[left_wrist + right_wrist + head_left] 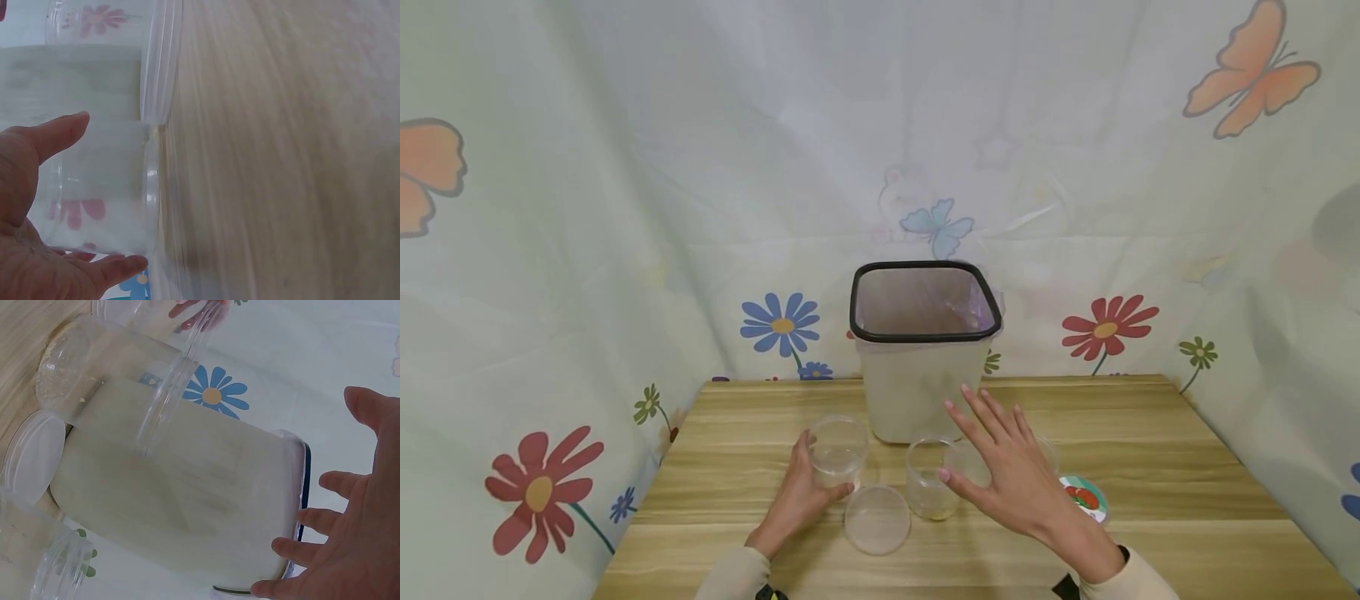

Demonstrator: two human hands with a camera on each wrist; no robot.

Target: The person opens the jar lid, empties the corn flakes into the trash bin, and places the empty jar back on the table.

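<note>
At the left of the table, a clear plastic jar (838, 446) is held by my left hand (800, 498), the thumb on its near side and the fingers round its far left side. Close by lies a round translucent lid (877, 521). A second clear jar (929, 487) stands upright in the middle. My right hand (1009, 479) hovers with spread fingers, touching nothing; in the right wrist view it is apart from that middle jar (119, 372). Partly behind it are another clear jar (37, 550) and a pale lid (36, 453).
A pale bin (917, 387) with a black rim and a plastic liner stands behind the jars. A round label with red tomatoes (1084, 498) shows beside my right wrist. Printed sheeting (775, 192) hangs round the wood-patterned table (1165, 467).
</note>
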